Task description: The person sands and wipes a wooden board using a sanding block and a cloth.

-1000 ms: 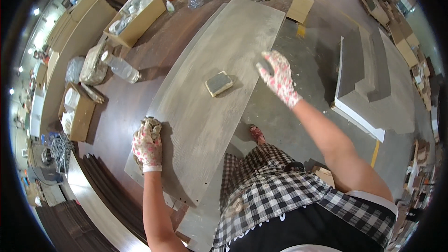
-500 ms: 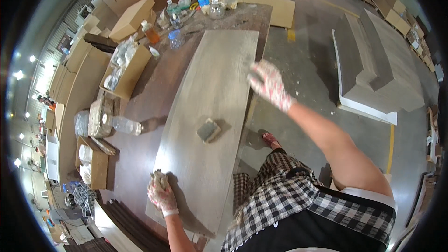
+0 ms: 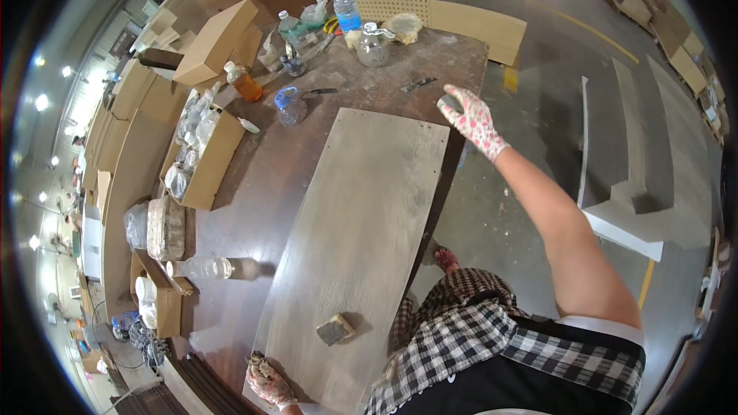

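A: What are the hands doing?

B: The left hand pinches a rag on the near end of the grey board. The right hand, fingers spread, reaches over the far corner.

A: And next?

B: Probably grab that corner. The sanding block sits just beside the rag.

Woodworking workshop: grey board on stained workbench, stacked panels
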`<state>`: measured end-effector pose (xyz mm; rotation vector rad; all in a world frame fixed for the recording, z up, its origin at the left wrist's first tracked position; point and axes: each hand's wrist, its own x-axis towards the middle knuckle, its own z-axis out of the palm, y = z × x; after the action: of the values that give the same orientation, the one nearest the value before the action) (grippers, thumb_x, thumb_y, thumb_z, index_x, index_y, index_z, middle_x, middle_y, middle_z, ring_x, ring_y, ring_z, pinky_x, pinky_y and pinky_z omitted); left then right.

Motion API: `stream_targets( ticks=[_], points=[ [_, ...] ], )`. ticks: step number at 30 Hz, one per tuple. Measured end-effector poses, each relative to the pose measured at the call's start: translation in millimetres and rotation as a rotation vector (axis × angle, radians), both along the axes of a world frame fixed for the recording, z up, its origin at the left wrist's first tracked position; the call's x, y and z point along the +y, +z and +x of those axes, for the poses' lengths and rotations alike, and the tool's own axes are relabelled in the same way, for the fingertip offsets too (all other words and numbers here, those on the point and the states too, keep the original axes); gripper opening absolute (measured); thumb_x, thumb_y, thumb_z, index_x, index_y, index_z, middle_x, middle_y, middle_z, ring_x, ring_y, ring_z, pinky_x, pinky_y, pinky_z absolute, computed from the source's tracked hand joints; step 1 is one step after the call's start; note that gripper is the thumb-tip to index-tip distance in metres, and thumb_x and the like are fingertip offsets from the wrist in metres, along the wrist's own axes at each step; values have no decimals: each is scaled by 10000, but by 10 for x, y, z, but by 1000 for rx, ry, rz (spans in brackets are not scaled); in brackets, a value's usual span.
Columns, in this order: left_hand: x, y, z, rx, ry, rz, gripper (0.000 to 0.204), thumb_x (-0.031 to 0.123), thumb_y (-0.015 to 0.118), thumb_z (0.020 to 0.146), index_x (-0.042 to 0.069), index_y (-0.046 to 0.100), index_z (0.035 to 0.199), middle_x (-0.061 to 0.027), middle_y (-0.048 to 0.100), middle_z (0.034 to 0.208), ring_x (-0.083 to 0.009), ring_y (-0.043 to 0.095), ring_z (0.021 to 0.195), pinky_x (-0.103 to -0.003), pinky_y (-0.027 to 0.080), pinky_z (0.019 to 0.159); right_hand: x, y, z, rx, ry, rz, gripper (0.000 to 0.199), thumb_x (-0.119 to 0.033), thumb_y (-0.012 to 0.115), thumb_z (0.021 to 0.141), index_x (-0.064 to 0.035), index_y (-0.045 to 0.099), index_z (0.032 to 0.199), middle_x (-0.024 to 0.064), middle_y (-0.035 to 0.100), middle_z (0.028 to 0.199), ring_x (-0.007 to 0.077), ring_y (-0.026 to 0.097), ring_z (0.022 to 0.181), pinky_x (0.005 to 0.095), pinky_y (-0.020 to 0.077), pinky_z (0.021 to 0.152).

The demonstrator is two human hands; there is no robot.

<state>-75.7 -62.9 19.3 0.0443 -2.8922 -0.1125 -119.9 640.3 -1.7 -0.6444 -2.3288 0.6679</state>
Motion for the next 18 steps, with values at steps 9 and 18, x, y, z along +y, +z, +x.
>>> stream_targets(
  ticks=[9, 18],
  points=[
    [13, -89, 20, 52, 14, -20, 353, 245, 500, 903, 65, 600, 1190, -155, 598, 1210, -333, 525, 1153, -435, 384, 1007, -10, 62, -774, -58, 218, 299, 619, -372, 583, 873, -108, 384, 1396, 156, 418, 1401, 351, 420, 1264, 450, 360, 1038],
    [43, -72, -152, 129, 39, -39, 333, 223, 608, 823, 88, 600, 1127, -145, 618, 1106, -328, 568, 1041, -435, 439, 901, -2905, 806, 86, -96, 1478, 172, 679, -430, 661, 793, -82, 458, 1339, 150, 544, 1245, 285, 473, 1208, 421, 348, 1036]
  ],
)
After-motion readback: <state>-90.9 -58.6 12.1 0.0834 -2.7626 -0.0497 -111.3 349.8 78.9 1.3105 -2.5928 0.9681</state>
